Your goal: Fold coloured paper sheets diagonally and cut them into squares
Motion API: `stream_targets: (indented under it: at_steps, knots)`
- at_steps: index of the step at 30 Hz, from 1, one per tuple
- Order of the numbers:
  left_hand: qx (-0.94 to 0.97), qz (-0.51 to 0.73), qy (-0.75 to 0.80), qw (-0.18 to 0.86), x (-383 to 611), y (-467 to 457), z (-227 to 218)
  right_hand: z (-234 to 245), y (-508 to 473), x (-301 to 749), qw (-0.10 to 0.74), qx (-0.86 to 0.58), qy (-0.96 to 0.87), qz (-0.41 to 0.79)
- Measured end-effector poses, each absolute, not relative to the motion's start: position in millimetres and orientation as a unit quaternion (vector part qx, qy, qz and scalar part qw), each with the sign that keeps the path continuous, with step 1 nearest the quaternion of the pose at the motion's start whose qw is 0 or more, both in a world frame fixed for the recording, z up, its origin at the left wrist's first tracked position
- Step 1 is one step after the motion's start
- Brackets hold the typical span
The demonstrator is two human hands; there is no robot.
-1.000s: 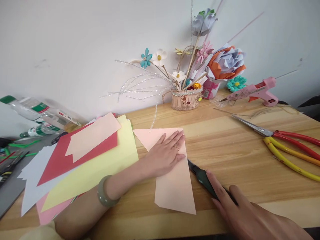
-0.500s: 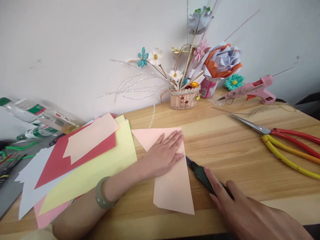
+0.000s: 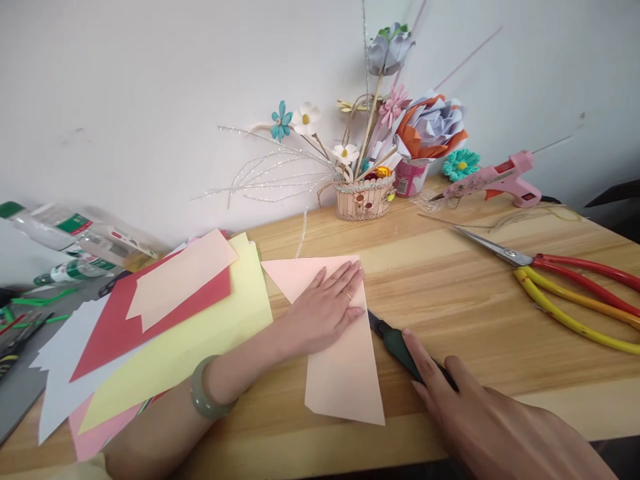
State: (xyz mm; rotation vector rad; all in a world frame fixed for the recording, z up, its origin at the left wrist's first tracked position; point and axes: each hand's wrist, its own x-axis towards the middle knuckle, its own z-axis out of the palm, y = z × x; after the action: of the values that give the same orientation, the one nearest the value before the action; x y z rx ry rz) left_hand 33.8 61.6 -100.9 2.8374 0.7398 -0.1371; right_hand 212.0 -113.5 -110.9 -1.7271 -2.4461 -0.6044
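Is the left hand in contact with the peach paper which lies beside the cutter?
Touching: the head view shows the left hand lying palm-down across the peach paper, with no gap visible.

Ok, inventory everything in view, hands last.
cut paper: 1, peach, front centre
cutter: 1, dark green, front right
paper stack: uncounted sheets, mixed colours, left
scissors: 1, red and yellow handles, right
glue gun: 1, pink, back right
basket: 1, pale wood, back centre
flowers: several, mixed colours, in and near basket
glittery stems: several, silver, back centre
cup: 1, pink, right of basket
bottles: at least two, clear, far left
strips: several, green, far left
table: 1, wood-toned, foreground
wall: 1, white, background
bangle: 1, grey-green, lower left
ring: 1, gold, on left hand
left hand: 1, on cut paper
right hand: 1, gripping cutter
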Motion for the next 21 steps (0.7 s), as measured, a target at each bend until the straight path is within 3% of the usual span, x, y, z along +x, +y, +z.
stream_targets:
  at_steps: [21]
  knots:
    - [0.959,-0.056,0.255,0.108,35,61,-100,-97,-100,203,0.079,-0.569,-0.789,-0.220]
